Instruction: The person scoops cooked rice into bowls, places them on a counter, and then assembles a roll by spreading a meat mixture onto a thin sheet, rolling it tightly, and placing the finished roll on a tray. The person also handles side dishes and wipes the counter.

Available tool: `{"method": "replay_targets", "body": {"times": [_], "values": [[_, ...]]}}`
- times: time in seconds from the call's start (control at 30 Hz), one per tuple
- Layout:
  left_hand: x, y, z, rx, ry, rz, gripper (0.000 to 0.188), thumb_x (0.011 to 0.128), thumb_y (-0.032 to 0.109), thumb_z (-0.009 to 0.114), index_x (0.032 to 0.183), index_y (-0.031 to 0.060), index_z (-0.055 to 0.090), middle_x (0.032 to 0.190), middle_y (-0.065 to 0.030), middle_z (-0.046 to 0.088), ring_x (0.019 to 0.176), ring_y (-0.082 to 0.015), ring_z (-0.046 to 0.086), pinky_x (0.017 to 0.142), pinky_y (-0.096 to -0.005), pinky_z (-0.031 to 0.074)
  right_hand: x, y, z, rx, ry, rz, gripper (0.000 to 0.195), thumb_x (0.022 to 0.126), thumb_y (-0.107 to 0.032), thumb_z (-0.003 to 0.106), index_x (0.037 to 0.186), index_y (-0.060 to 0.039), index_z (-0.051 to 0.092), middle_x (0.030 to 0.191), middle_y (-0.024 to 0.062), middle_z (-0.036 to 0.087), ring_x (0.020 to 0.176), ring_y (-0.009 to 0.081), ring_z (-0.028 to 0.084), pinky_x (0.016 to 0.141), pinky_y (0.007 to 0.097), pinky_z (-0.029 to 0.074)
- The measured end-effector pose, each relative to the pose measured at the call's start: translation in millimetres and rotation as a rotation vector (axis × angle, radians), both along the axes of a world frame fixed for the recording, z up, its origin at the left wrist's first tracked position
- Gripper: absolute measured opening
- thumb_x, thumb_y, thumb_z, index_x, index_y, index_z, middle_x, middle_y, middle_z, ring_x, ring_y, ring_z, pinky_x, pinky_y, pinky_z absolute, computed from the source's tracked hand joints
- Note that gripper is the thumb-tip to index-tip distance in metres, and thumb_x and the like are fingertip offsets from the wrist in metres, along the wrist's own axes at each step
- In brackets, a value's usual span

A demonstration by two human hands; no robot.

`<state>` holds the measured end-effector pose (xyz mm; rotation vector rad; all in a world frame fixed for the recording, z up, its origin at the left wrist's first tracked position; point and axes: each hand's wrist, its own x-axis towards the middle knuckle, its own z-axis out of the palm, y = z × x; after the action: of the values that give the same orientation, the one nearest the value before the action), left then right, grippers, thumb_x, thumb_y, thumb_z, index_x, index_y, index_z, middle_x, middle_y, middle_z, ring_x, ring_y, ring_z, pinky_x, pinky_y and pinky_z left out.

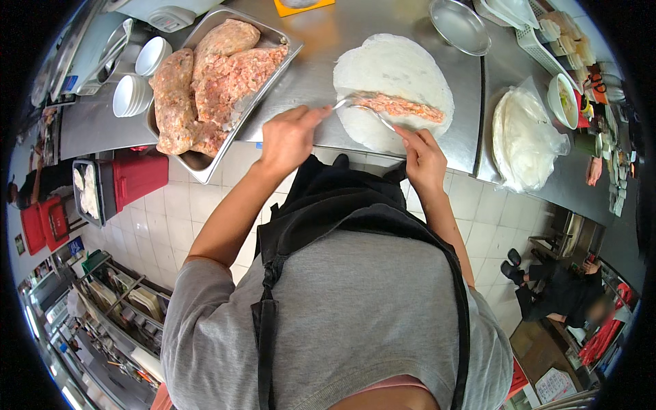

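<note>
Several thin round white wrapper sheets [394, 64] lie overlapped on the steel counter. Across their lower half runs a strip of minced meat filling [405, 106]. My left hand [291, 134] grips a metal utensil [339, 104] whose far end touches the strip's left end. A metal spoon [380, 118] is in my right hand [424, 154], its bowl end also at the strip's left part. Left of the sheets, a deep steel tray [237, 122] holds large lumps of minced meat mixture [174, 102].
White bowls [132, 96] stand left of the tray. A round metal dish [459, 28] is at the back right. A plastic bag of wrapper sheets [525, 138] and a filled white bowl [562, 101] lie to the right. One person [561, 297] is at the far lower right, another at far left.
</note>
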<state>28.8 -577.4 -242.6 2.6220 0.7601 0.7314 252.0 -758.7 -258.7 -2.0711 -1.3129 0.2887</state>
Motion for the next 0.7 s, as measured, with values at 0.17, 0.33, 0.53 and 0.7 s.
{"method": "replay_targets", "body": {"times": [0.17, 0.33, 0.53, 0.7], "values": [[-3, 7, 21, 0.066, 0.075, -0.020, 0.039, 0.079, 0.001, 0.064, 0.112, 0.0183, 0.075, 0.072, -0.0067, 0.057, 0.068, -0.0274, 0.063, 0.060, -0.0396, 0.051, -1, 2, -1, -0.050, 0.023, 0.002, 0.035, 0.093, -0.007, 0.063, 0.121, -0.0244, 0.075, 0.090, 0.0057, 0.064, 0.076, 0.0248, 0.064, 0.068, 0.0357, 0.052], [1, 2, 4, -0.002, 0.059, -0.040, 0.037, 0.080, 0.001, 0.064, 0.111, 0.0183, 0.076, 0.072, -0.0065, 0.059, 0.067, -0.0277, 0.063, 0.059, -0.0401, 0.051, 0, -2, 1, -0.055, 0.079, -0.006, 0.035, 0.094, -0.007, 0.063, 0.122, -0.0246, 0.075, 0.087, 0.0056, 0.062, 0.072, 0.0233, 0.062, 0.065, 0.0334, 0.050], [-9, 10, 37, -0.050, 0.077, 0.004, 0.032, 0.085, 0.004, 0.068, 0.112, 0.0170, 0.076, 0.076, -0.0077, 0.063, 0.068, -0.0279, 0.065, 0.060, -0.0399, 0.051, 12, -18, 3, -0.058, 0.126, -0.029, 0.035, 0.094, -0.006, 0.064, 0.122, -0.0239, 0.075, 0.086, 0.0052, 0.062, 0.069, 0.0214, 0.060, 0.063, 0.0315, 0.049], [-11, 14, 18, 0.044, 0.148, -0.061, 0.037, 0.081, 0.001, 0.065, 0.112, 0.0179, 0.076, 0.073, -0.0074, 0.060, 0.068, -0.0277, 0.064, 0.059, -0.0405, 0.050, 12, -21, 5, -0.061, 0.123, -0.045, 0.034, 0.095, -0.006, 0.063, 0.122, -0.0235, 0.075, 0.087, 0.0054, 0.062, 0.069, 0.0214, 0.060, 0.063, 0.0311, 0.048]]}}
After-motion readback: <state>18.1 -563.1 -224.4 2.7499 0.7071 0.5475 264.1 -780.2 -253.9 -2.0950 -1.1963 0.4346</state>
